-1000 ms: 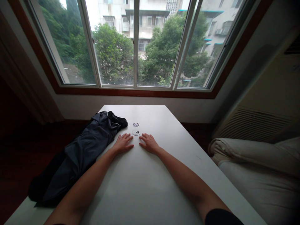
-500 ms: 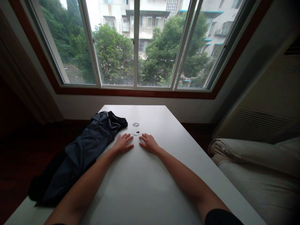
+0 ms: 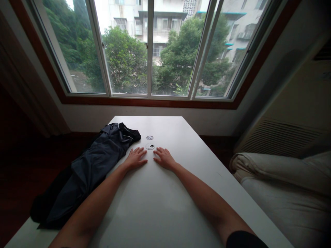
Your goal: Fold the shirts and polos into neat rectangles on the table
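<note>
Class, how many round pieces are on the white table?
2: the nearer piece close to the left hand and right hand, the farther piece toward the window. The dark garment may hide more.

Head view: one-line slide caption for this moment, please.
Left hand and right hand lie open on a white table, a dark garment to their left, a window ahead.

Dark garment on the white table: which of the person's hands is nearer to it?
Left. The left hand lies palm-down on the table, close beside the garment's right edge; the right hand lies farther right, beyond the left hand.
</note>
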A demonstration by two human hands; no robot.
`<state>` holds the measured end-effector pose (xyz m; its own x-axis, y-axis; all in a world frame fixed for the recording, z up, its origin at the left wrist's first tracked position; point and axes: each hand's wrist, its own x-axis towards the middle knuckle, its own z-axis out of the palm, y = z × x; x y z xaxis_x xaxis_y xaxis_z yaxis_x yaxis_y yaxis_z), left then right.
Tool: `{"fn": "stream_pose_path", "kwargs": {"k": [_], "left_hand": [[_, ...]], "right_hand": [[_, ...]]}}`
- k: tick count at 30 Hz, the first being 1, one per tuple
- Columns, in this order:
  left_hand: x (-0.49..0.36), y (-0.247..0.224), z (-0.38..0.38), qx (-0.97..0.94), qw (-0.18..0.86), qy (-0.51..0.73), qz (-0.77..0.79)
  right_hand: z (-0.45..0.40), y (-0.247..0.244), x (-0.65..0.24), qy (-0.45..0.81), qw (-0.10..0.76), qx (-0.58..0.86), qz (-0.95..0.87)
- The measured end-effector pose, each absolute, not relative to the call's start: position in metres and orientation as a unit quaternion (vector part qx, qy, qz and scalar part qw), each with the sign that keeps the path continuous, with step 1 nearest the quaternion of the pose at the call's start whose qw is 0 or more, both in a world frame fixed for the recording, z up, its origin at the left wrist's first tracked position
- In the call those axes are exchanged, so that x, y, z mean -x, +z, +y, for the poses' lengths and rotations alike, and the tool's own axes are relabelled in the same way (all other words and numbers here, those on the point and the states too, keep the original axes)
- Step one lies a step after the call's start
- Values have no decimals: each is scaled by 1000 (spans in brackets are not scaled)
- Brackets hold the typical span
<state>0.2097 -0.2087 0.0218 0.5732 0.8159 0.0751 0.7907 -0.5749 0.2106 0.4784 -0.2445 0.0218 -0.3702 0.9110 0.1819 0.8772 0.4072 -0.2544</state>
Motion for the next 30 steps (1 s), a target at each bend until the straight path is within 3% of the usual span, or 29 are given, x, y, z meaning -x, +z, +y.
{"fn": "stream_pose_path", "kwargs": {"k": [30], "left_hand": [[-208, 18, -206, -887, 71, 85, 449]], "right_hand": [[-245, 21, -478, 53, 154, 537, -828]]}}
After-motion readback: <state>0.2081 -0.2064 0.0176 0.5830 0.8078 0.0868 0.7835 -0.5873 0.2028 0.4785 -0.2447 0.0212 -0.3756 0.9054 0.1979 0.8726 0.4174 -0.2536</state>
